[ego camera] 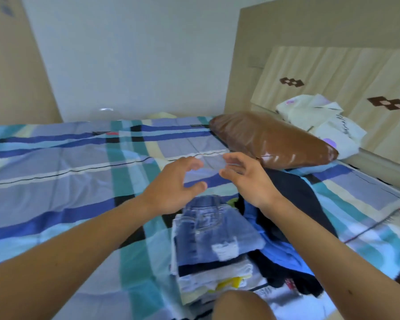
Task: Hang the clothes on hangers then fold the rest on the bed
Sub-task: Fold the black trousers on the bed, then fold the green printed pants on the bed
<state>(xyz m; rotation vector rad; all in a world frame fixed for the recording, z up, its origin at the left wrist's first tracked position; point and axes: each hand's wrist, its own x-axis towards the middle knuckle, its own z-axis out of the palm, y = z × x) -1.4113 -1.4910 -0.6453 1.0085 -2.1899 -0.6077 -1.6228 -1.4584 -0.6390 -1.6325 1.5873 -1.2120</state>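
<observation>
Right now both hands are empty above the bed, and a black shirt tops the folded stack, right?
Not quite: the head view shows folded blue denim topping the folded stack, not a black shirt. The left hand and right hand are indeed empty above the bed.

a folded stack is set on the bed at the near side, just behind a knee. a loose heap of garments is spread against the stack's right side. behind the heap a pillow is laid, and further right, behind it, bags are propped against the headboard. the left hand and right hand are held side by side above the bed, past the stack. a wall is seen behind the bed.
</observation>
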